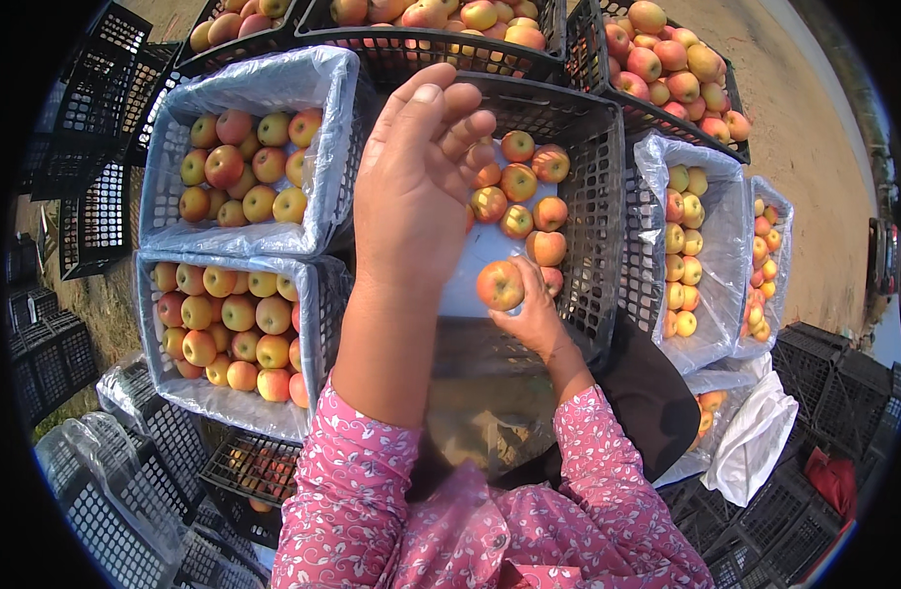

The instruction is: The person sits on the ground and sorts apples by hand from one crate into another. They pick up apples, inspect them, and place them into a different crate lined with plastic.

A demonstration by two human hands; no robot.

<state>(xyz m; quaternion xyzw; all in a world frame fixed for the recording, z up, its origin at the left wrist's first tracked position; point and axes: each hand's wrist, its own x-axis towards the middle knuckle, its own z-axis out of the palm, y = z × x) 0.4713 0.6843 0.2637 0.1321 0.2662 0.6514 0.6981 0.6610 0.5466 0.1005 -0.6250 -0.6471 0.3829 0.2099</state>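
My right hand [540,313] grips a red-yellow apple [499,286] over the near end of a black plastic crate [594,213]. Inside that crate several apples [519,182] rest on a pale sheet [472,258]. My left hand [417,177] is raised close to the camera, above the crate's left side. Its fingers are loosely curled and apart, and I see nothing in them. The hand and forearm hide the left part of the crate and some of its apples.
On the left stand two film-lined crates [334,88] [229,405] of apples. Full black crates [428,37] [664,110] sit at the far side. Lined crates [715,294] [785,243] of apples are to the right, near a white plastic bag [759,434]. Stacked crates [104,96] stand farther left.
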